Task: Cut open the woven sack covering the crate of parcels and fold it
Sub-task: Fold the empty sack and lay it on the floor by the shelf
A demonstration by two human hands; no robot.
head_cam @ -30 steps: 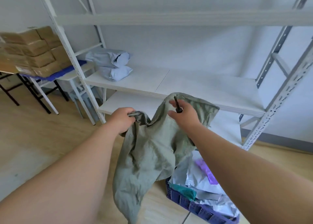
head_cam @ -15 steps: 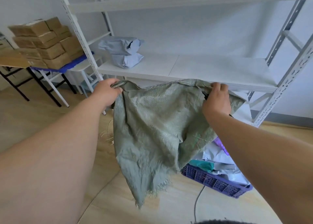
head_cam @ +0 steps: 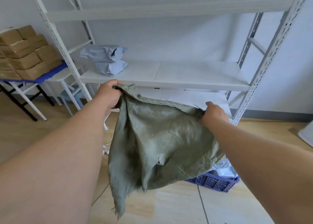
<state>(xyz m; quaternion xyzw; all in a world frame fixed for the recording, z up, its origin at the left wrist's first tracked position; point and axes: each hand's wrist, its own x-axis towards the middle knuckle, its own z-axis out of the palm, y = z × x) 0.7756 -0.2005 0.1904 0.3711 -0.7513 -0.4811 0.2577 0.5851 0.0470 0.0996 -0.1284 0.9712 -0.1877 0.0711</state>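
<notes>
I see a dull grey-green woven sack (head_cam: 157, 139) with a pale stitched seam along its top edge. At five o'clock from it sits a purple-blue crate (head_cam: 215, 183) with a lattice wall, holding silvery-grey parcels (head_cam: 225, 170). At twelve o'clock is a white shelf (head_cam: 186, 74) bearing two pale blue-grey bags (head_cam: 106, 59). At ten o'clock, brown cardboard boxes (head_cam: 25, 54) rest on blue cloth (head_cam: 50, 71). The floor (head_cam: 169, 206) is light wood.
</notes>
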